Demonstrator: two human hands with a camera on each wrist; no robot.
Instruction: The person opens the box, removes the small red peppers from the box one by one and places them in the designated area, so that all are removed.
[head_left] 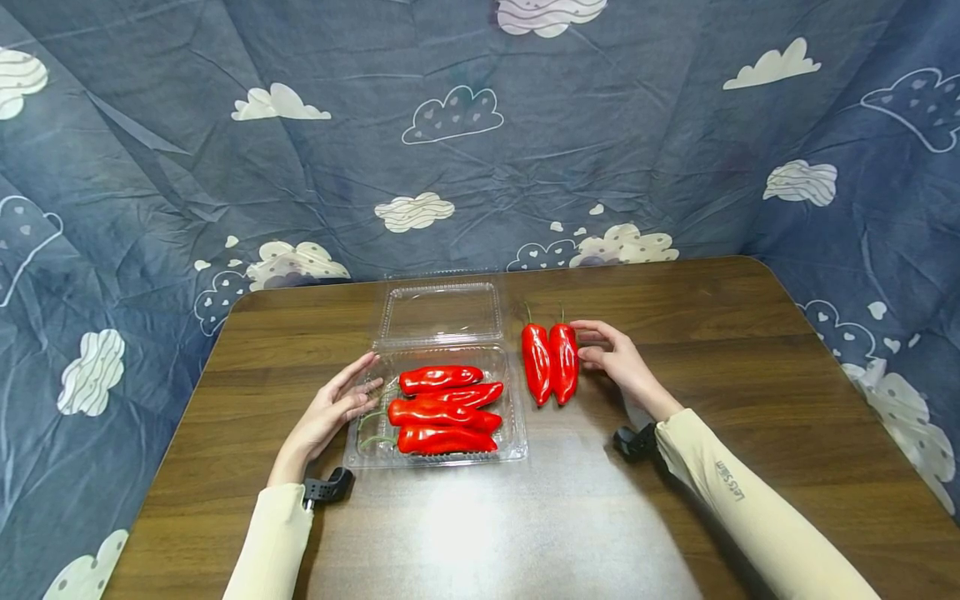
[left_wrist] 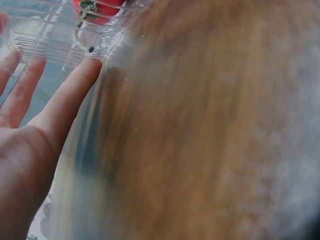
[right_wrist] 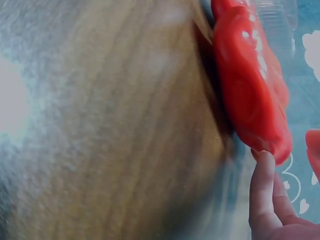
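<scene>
A clear plastic clamshell box [head_left: 519, 437] lies with its lid [head_left: 442, 315] folded back. Inside it, several glossy red peppers [head_left: 446, 414] lie sideways, green stems toward the left. My left hand [head_left: 322, 421] is at the box's left side, its fingertips right at the clear wall in the left wrist view. To the right of the box, two red peppers lie side by side, stems pointing away: a left one [head_left: 536, 362] and a right one [head_left: 564, 364]. The extended fingers of my right hand [head_left: 618, 362] touch the right pepper's side, near its stem end.
Everything rests on a brown wooden table [head_left: 712, 333] with rounded far corners. A blue cloth [head_left: 352, 167] printed with white clouds hangs behind the table and at both sides. Bright glare shows on the table's near middle. Each wrist wears a black camera [head_left: 635, 442].
</scene>
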